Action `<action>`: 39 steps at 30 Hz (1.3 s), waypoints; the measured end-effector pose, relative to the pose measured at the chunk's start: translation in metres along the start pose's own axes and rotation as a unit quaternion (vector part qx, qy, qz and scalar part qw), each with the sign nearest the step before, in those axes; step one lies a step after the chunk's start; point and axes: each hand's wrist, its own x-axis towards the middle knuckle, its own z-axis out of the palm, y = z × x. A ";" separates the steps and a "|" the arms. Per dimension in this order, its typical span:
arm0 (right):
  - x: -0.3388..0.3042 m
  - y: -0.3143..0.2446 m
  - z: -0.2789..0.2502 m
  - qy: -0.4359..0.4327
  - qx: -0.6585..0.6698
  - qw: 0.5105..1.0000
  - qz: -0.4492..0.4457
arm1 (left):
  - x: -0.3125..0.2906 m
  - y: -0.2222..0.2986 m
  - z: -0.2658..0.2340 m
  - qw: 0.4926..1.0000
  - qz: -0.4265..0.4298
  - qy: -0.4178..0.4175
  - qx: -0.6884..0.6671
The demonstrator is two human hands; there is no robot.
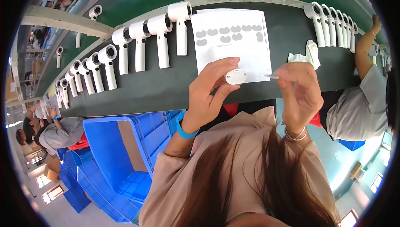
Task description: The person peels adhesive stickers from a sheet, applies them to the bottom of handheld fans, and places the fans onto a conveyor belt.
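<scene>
My left hand point(212, 89) is closed around a white handheld fan point(236, 77), holding it by the handle. The handle's oval end, with small dark holes and a slot, faces me; the rest of it blends into the white paper behind. To its right, my right hand point(302, 91) pinches a small, thin grey sticker point(273, 76) between thumb and fingertips, apart from the fan. Beyond both hands a white sheet point(233, 18) lies on the dark table, carrying rows of grey oval stickers point(225, 30). Crumpled white paper point(306, 55) rests just beyond my right hand.
White handheld fans point(159, 39) stretch in a row along the table's left side, with another group point(329, 25) at the right. Blue crates point(121, 156) stand below the table at left. Co-workers sit at the left point(62, 131) and right point(360, 106).
</scene>
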 end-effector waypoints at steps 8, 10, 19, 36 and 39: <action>-0.009 -0.012 -0.004 -0.075 0.135 0.961 0.231 | 0.003 0.008 0.009 1.000 -0.009 -0.029 0.008; -0.010 -0.009 -0.005 -0.092 0.140 0.957 0.235 | 0.000 0.010 0.010 0.998 -0.039 -0.021 -0.041; -0.002 0.000 -0.006 -0.132 0.232 0.931 0.251 | -0.004 0.021 0.004 0.972 -0.130 -0.073 -0.181; 0.006 -0.004 -0.008 -0.156 0.206 0.923 0.286 | -0.001 0.026 0.008 0.965 -0.160 -0.083 -0.189; 0.005 -0.003 -0.008 -0.154 0.206 0.923 0.286 | -0.001 0.025 0.008 0.964 -0.166 -0.083 -0.191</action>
